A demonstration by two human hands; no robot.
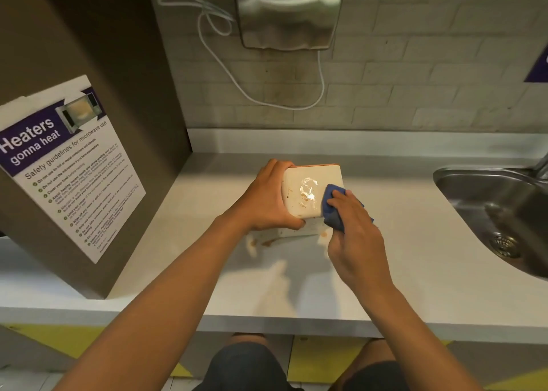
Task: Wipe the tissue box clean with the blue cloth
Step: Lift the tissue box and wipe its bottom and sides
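Observation:
A white tissue box (305, 193) with an orange far edge is tilted up above the counter, its broad face toward me. That face carries brown specks and a shiny wet smear. My left hand (268, 201) grips the box by its left side, fingers curled over the top corner and thumb under the near edge. My right hand (355, 230) holds a bunched blue cloth (335, 210) and presses it against the right part of the box face. Most of the cloth is hidden under my fingers.
The pale counter (415, 257) has brown stains (267, 242) just below the box. A steel sink (498, 215) lies at the right. A brown cabinet with a microwave safety poster (68, 165) stands at the left. A metal hand dryer (289, 11) with a white cable hangs on the tiled wall.

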